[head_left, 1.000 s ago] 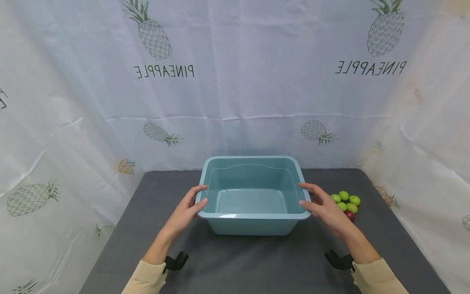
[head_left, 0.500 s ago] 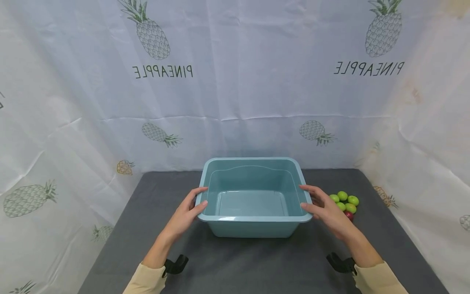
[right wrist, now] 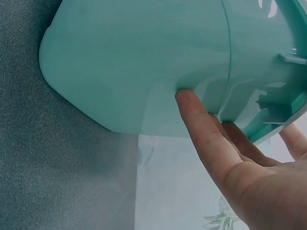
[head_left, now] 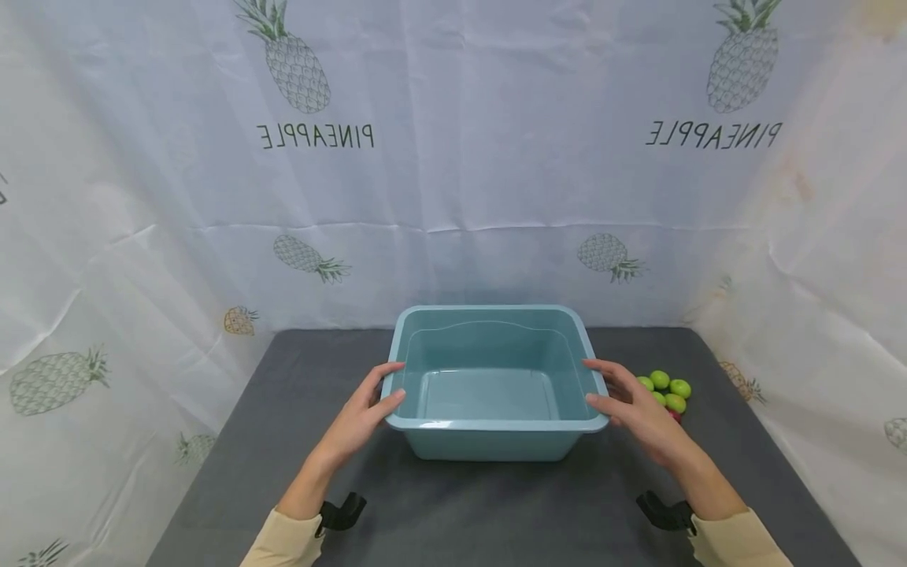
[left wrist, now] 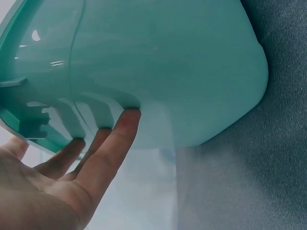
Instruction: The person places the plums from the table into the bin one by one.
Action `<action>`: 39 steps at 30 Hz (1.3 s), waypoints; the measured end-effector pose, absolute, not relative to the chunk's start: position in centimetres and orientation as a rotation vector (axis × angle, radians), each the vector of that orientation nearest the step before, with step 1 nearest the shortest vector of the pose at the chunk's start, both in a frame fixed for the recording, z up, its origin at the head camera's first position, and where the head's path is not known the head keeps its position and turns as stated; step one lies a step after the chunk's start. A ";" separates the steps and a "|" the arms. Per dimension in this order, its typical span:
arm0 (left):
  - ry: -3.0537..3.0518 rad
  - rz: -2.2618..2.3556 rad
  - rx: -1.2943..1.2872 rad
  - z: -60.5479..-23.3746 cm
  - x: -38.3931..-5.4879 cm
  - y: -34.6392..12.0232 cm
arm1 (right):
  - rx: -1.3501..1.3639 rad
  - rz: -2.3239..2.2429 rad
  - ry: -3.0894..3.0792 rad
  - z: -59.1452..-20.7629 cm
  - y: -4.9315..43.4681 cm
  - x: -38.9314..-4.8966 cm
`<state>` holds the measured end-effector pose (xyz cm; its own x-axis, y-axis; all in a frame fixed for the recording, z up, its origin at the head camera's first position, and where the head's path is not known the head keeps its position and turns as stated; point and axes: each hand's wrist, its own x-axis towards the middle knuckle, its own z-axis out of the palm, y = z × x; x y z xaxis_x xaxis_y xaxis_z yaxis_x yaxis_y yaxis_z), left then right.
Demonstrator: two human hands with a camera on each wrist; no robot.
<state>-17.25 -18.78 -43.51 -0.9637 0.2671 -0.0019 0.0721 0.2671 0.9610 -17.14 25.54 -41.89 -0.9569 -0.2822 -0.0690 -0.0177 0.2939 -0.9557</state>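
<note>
Basin (head_left: 489, 445) of pale blue plastic stood upright near the middle of the dark tabletop (head_left: 489, 512), its mouth upward and its bare inner floor visible to the head camera. The left hand (head_left: 361, 411) held it at the left end, and the right hand (head_left: 638, 409) held the opposite end. In the head view a thumb and a finger of each hand lay over the rim, while the wrist views showed other fingers below it, their tips pressed to the outer wall — so both hands were grasping the basin across its edge. A seam line ran along that wall, with short ribs under the rim.

Just beyond the right hand, on the table's right part, lay a cluster of small green fruits (head_left: 675, 403) with a red fruit (head_left: 675, 417) at its near side, partly hidden by the hand. Nothing joined them to the basin; they lay apart from it.

Each wrist carried a black strap mount (head_left: 343, 512) beside a beige sleeve (head_left: 283, 542). Behind the table hung a pale cloth (head_left: 489, 181), creased across its width and printed with pineapples — some with the word PINEAPPLE, which read backwards.
</note>
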 end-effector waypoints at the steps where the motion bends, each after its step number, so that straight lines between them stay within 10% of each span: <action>1: 2.366 1.779 0.322 -43.5 -17.2 -18.7 | -0.274 -1.722 2.335 -41.9 25.7 -17.1; 39: 2.376 1.768 0.328 -43.5 -15.8 -17.4 | -0.280 -1.684 2.366 -41.9 27.3 -15.2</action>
<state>-15.84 -17.44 -43.51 -0.9629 0.2698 0.0013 0.0786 0.2762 0.9579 -15.21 27.31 -41.86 -0.9569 -0.2818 -0.0705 -0.0257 0.3240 -0.9457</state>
